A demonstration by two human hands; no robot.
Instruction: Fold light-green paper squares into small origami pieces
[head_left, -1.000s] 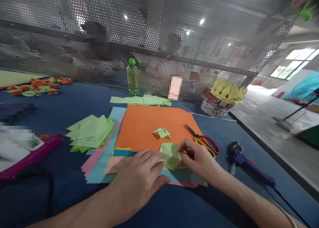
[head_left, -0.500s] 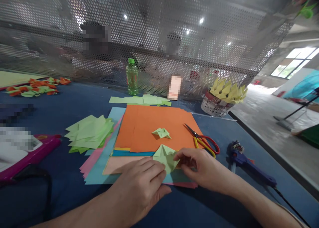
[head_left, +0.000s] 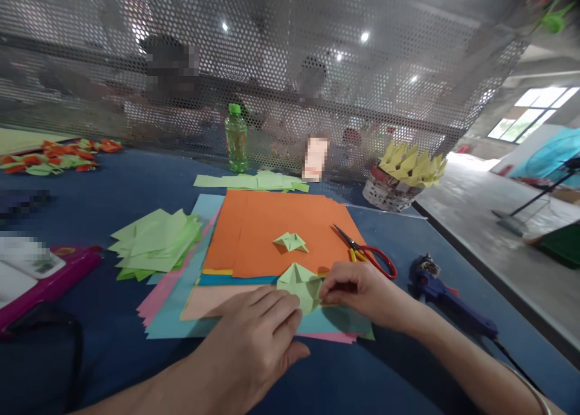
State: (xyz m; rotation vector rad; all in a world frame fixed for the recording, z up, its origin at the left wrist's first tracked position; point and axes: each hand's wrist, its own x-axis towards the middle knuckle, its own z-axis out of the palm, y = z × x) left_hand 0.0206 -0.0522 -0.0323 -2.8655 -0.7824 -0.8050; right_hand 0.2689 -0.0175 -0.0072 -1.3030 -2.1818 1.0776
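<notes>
A partly folded square of light green paper [head_left: 300,285] lies on the stacked sheets, its top corners creased into a point. My left hand [head_left: 258,336] rests over its left side, fingers lying together and pressing it down, thumb apart. At its right edge, my right hand [head_left: 357,291] pinches the paper between thumb and fingers. Just beyond is a small folded green paper piece [head_left: 292,241] on an orange sheet [head_left: 272,221]. To the right, scissors [head_left: 365,250] with red and yellow handles lie partly behind my right hand.
A pile of green paper squares [head_left: 156,243] is at left. Green strips [head_left: 254,181] and a green bottle [head_left: 236,138] stand near the perforated screen. At right are a blue glue gun [head_left: 453,300] and a pot holding yellow folded paper [head_left: 392,188].
My right thumb and fingers have closed together on the paper's right edge. My left hand stays on the left side. The whole view has shifted slightly.
</notes>
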